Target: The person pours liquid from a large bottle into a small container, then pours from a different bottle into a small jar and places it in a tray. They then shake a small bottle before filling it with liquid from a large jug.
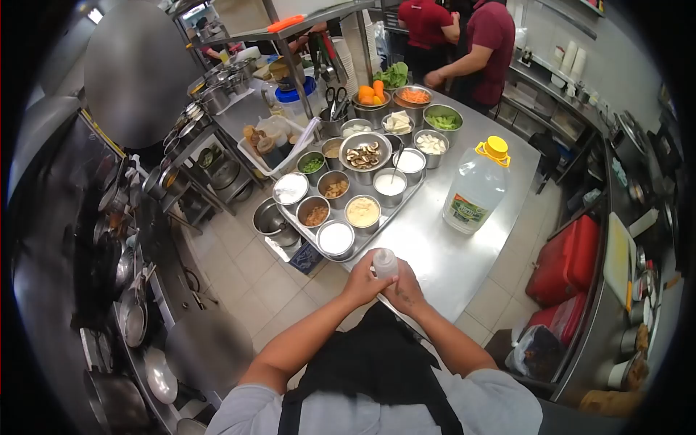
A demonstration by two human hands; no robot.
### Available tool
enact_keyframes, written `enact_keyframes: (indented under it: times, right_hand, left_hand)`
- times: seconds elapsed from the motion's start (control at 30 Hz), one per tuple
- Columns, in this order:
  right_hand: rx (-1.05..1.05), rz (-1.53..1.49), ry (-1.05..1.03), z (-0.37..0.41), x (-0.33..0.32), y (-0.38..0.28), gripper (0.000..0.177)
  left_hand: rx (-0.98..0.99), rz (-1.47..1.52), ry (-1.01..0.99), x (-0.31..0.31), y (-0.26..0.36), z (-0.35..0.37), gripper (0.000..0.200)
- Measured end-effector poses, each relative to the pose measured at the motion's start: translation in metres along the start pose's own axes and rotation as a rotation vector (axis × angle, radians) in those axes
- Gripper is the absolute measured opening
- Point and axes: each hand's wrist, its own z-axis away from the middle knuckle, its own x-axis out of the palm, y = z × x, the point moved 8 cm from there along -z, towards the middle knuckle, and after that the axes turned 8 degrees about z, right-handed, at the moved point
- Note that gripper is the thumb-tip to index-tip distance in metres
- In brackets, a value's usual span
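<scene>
At the near edge of the steel table (428, 272), both hands are closed around a small translucent plastic squeeze bottle (386, 265). My left hand (362, 281) wraps its left side, with the thumb across the front. My right hand (407, 288) grips it from the right; some of its fingers are hidden. Just beyond my hands, a metal tray (395, 219) carries several steel containers, among them one of white powder (336, 238), one of yellow paste (362, 212) and a bowl of sliced mushrooms (363, 154). To the right stands a large clear jug (476, 190) with a yellow cap.
Carrots (373, 93), shredded carrot (415, 96) and chopped greens (443, 117) sit in containers at the back. A bin of bottles (268, 145) lies left. Two people in red shirts (491, 43) stand beyond the table. A red cooler (564, 261) is at right, pans (135, 322) at left.
</scene>
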Motion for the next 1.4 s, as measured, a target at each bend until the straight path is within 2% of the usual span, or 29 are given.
enact_keyframes:
  times: [0.07,0.1,0.17,0.23,0.27,0.3,0.37,0.43,0.47,0.53,0.6,0.73,0.83,0.9,1.07,1.1,1.17,1.23,1.27,1.3,1.33,1.4]
  right_hand:
    - [-0.158,0.311,-0.002,0.014,-0.01,-0.003,0.071]
    - [-0.158,0.332,0.009,0.023,-0.02,0.004,0.074]
    - [-0.052,0.333,0.111,0.04,-0.047,0.015,0.075]
    - [0.092,0.319,0.193,0.051,-0.079,0.015,0.076]
    - [0.166,0.313,0.265,0.055,-0.091,0.027,0.077]
    - [0.162,0.321,0.255,0.052,-0.101,0.025,0.077]
    - [0.12,0.422,0.503,0.044,-0.139,0.014,0.078]
    - [0.12,0.353,0.66,0.028,-0.176,-0.01,0.079]
    - [0.118,0.349,0.664,0.018,-0.189,-0.02,0.079]
    - [0.097,0.411,0.831,-0.004,-0.223,-0.04,0.087]
    - [0.114,0.436,0.891,-0.043,-0.244,-0.031,0.092]
    - [0.2,0.479,1.015,-0.103,-0.272,-0.01,0.104]
    - [0.174,0.449,0.952,-0.138,-0.276,0.007,0.107]
    - [0.154,0.408,0.925,-0.145,-0.279,0.012,0.103]
    - [0.048,0.325,0.807,-0.153,-0.295,0.022,0.085]
    - [0.004,0.311,0.775,-0.156,-0.299,0.023,0.08]
    - [0.008,0.268,0.678,-0.173,-0.318,0.046,0.083]
    - [-0.289,-0.16,0.213,-0.202,-0.326,0.063,0.093]
    - [-0.289,-0.076,0.144,-0.206,-0.334,0.063,0.102]
    - [-0.294,-0.065,0.145,-0.204,-0.34,0.065,0.102]
    - [-0.314,0.171,0.309,-0.197,-0.353,0.063,0.101]
    - [-0.355,0.266,0.667,-0.162,-0.371,0.056,0.096]
  left_hand:
    - [-0.015,-0.008,0.0,0.001,-0.018,0.007,0.069]
    - [0.032,-0.016,0.013,0.0,-0.028,0.007,0.068]
    - [0.099,-0.019,0.03,0.001,-0.032,0.008,0.067]
    - [0.074,-0.137,0.086,0.0,-0.026,0.014,0.069]
    - [0.129,-0.178,0.087,0.001,-0.022,0.015,0.073]
    - [0.127,-0.169,0.097,0.004,-0.025,0.016,0.073]
    - [0.145,-0.214,0.23,0.004,-0.03,0.024,0.074]
    - [0.143,-0.216,0.268,0.007,-0.032,0.031,0.073]
    - [0.129,-0.245,0.296,0.01,-0.034,0.034,0.072]
    - [0.134,-0.281,0.334,0.014,-0.035,0.03,0.072]
    - [0.032,-0.227,0.397,0.016,-0.048,0.025,0.069]
    - [0.025,-0.212,0.448,0.031,-0.052,0.008,0.066]
    - [0.017,-0.209,0.53,0.047,-0.059,0.0,0.065]
    - [-0.068,-0.146,0.592,0.055,-0.068,-0.002,0.066]
    - [-0.095,-0.3,0.817,0.07,-0.036,0.001,0.068]
    - [-0.166,-0.283,0.815,0.068,-0.045,0.0,0.07]
    - [-0.235,-0.261,0.824,0.06,-0.063,0.0,0.071]
    - [-0.092,-0.189,0.594,0.065,-0.073,-0.015,0.072]
    - [-0.087,-0.182,0.592,0.065,-0.071,-0.017,0.072]
    - [-0.044,-0.182,0.57,0.067,-0.066,-0.022,0.071]
    - [-0.001,-0.182,0.55,0.071,-0.062,-0.023,0.07]
    - [0.022,-0.161,0.631,0.082,-0.04,-0.023,0.068]
